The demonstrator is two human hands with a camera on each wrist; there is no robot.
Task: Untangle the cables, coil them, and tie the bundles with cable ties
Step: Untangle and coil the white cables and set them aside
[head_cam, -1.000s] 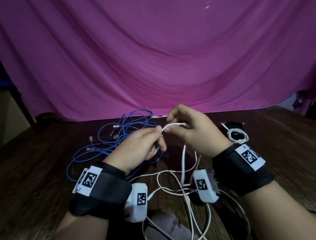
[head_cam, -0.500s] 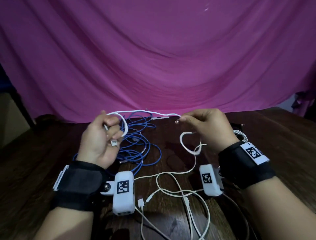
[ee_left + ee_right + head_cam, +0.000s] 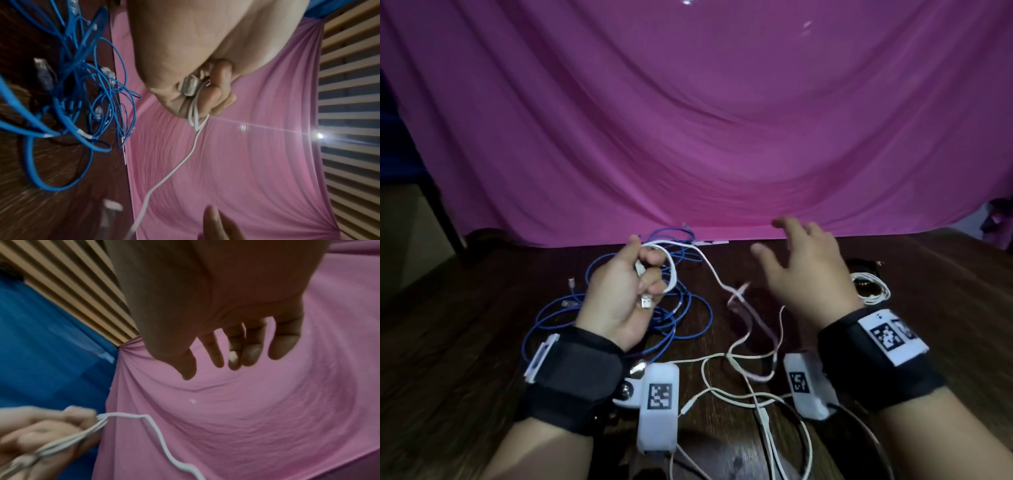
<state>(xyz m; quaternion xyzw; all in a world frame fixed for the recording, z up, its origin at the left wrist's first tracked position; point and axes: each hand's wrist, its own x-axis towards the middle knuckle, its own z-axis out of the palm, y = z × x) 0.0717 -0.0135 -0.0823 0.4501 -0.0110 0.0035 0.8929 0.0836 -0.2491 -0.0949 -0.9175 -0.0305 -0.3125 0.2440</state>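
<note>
My left hand (image 3: pixel 626 287) is raised above the table with its fingers curled round a small loop of the white cable (image 3: pixel 671 270), whose USB plug (image 3: pixel 646 302) sticks out below the fingers. In the left wrist view the left hand (image 3: pixel 197 91) grips the plug and doubled strands of the white cable (image 3: pixel 176 165). From there the cable sags down to the right onto the table. My right hand (image 3: pixel 801 260) hovers to the right with fingers spread, holding nothing; its fingers (image 3: pixel 251 352) show empty. The white cable (image 3: pixel 162 439) runs from the left hand (image 3: pixel 41 434).
A tangle of blue network cables (image 3: pixel 681 308) lies on the dark wooden table (image 3: pixel 465 325) behind my left hand. More loose white cables (image 3: pixel 753 394) lie near me. A small coiled white cable (image 3: pixel 873 291) sits at the right. A pink cloth (image 3: pixel 688 120) hangs behind.
My right hand has let go of the white cable and spread its fingers. The stretched cable between the hands has dropped slack toward the table. My left hand still holds its loop.
</note>
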